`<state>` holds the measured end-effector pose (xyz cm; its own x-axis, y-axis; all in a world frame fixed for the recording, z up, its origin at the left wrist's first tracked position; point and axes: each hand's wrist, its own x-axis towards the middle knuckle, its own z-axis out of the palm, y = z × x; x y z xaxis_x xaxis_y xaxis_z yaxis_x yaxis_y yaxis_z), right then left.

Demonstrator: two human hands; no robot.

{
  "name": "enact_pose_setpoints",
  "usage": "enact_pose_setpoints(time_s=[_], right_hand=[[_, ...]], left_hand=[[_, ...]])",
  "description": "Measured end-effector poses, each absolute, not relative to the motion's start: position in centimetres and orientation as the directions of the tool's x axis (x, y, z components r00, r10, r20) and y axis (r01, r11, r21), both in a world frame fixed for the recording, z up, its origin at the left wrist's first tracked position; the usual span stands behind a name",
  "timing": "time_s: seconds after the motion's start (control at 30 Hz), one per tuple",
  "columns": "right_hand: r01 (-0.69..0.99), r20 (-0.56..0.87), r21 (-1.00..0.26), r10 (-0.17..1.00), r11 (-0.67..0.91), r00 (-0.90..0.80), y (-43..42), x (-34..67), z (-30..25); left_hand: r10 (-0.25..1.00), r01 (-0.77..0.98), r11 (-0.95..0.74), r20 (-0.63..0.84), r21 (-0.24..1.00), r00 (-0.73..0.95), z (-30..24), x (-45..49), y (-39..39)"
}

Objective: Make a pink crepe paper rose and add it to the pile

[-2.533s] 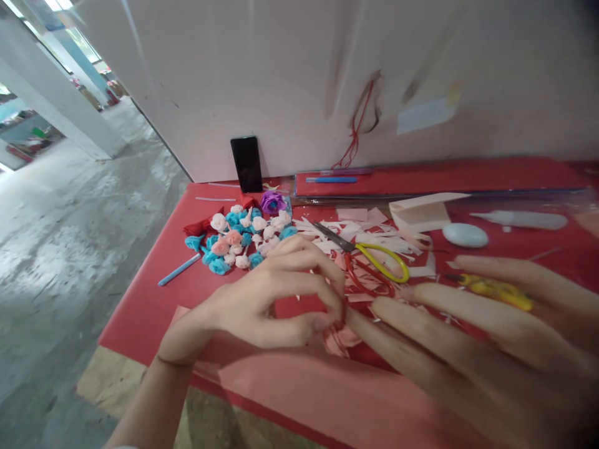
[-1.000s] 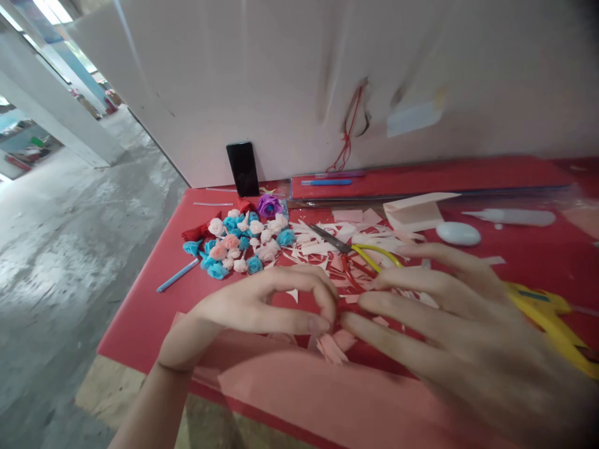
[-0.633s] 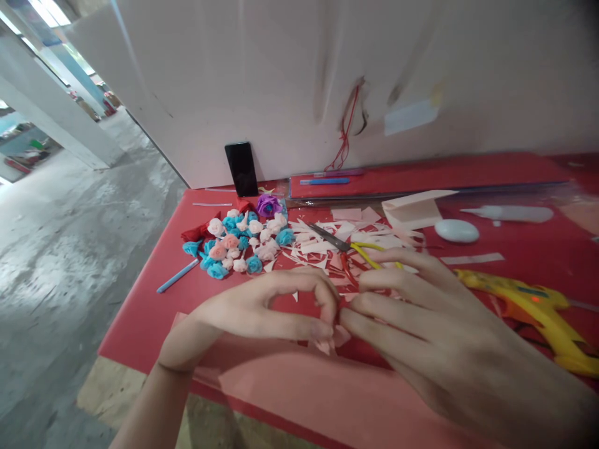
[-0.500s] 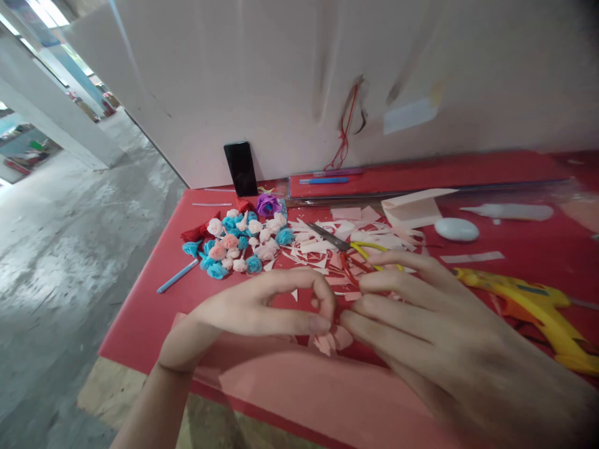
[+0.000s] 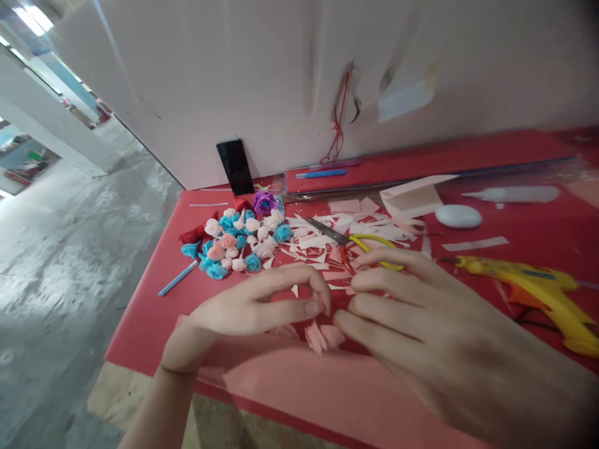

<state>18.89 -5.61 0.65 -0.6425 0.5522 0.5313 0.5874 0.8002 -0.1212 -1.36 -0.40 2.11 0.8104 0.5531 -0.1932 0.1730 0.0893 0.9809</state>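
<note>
My left hand (image 5: 266, 305) reaches in from the left, its thumb and index finger pinched closed. Just below those fingertips hang the layered petals of a pink paper flower (image 5: 319, 337), which the left hand appears to hold. My right hand (image 5: 421, 318) is beside it, fingers bent and closed toward the same spot; its thumb and anything in its grip are hidden. Scissors (image 5: 334, 233) with yellow and red handles lie just beyond the right fingers. Under both hands a pink paper sheet (image 5: 299, 386) covers the table's front edge.
Rolled paper roses (image 5: 253, 263) lie in a heap at left, near a blue pen (image 5: 178, 278). Paper scraps (image 5: 309, 249) spread across the middle. A yellow glue gun (image 5: 538, 284), a white oval object (image 5: 458, 216) and a bottle (image 5: 519, 194) lie right. A phone (image 5: 235, 166) leans on the wall.
My hands and the pink petals have shifted slightly left and up. A gap now shows between the left fingertips and the right fingers. The view has tilted slightly.
</note>
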Motion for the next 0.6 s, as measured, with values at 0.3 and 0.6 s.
enact_pose_setpoints(time_s=[0.3,0.6], right_hand=[[0.571,0.522,-0.142,0.551,0.809,-0.651,-6.18,19.09,-0.11],[0.595,0.495,-0.084,0.551,0.799,-0.671,-5.99,18.82,0.04]], left_hand=[[0.441,0.063,0.173,-0.134,0.983,0.887,1.75,-1.7,0.25],[0.538,0.031,0.064,-0.061,0.997,0.841,1.93,-1.57,-0.36]])
